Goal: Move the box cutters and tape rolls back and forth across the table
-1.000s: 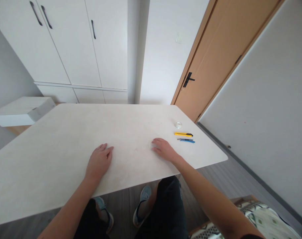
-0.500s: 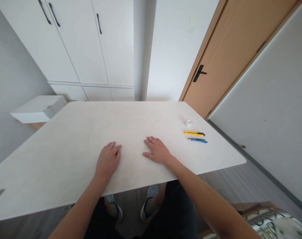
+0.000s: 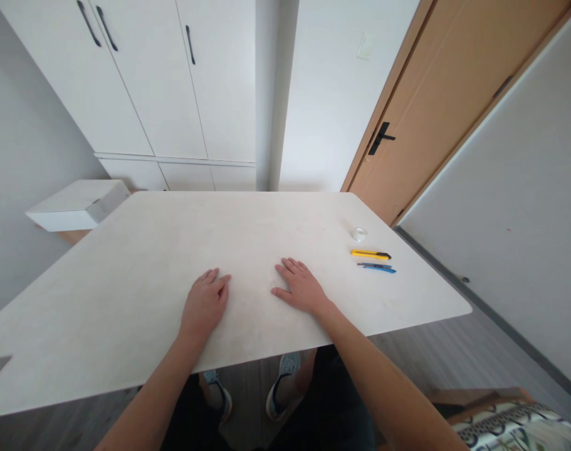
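Both of my hands rest on the white table (image 3: 139, 269) near its front edge. My left hand (image 3: 205, 304) lies palm down with nothing in it, its fingers stretched forward and the index finger angled to the right. Flat on the tabletop, my right hand (image 3: 300, 287) has its fingers spread and holds nothing. To the right of it lie a yellow utility knife (image 3: 370, 254) with a dark end and, just nearer to me, a slim blue tool (image 3: 377, 267) that looks like a second cutter. Beyond them sits a roll of clear tape (image 3: 359, 234).
A white box (image 3: 78, 203) stands past the table's left edge. White cabinets (image 3: 172, 94) with black handles line the back, and a wooden door (image 3: 435, 81) is at the right. A patterned cushion (image 3: 520, 426) shows at the bottom right.
The view has shifted very slightly, so the tools and door sit a little farther right. Both hands stay in place on the table.
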{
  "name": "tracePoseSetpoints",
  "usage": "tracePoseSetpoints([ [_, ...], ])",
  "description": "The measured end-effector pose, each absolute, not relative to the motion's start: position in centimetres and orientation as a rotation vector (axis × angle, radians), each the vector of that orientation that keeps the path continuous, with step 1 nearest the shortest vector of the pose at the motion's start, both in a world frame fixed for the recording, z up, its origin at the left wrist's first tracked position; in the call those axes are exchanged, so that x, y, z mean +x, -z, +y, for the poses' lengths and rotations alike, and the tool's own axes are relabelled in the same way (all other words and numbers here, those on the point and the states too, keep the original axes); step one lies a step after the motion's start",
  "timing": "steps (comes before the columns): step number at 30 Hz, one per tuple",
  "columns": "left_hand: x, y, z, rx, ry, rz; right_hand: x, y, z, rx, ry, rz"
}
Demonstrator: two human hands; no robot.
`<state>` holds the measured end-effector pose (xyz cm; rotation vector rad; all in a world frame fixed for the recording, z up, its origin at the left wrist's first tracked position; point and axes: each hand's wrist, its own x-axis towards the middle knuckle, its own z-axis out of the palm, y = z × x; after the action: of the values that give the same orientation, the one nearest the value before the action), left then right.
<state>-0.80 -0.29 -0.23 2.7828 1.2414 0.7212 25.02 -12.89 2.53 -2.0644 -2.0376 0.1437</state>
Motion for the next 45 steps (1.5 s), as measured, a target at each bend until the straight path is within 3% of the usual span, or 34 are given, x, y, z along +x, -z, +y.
tracePoseSetpoints([
  [45, -0.81, 0.34, -0.28, 2.791, -0.764, 1.256, 25.08, -2.34, -12.86, -2.077, -0.135, -2.036],
])
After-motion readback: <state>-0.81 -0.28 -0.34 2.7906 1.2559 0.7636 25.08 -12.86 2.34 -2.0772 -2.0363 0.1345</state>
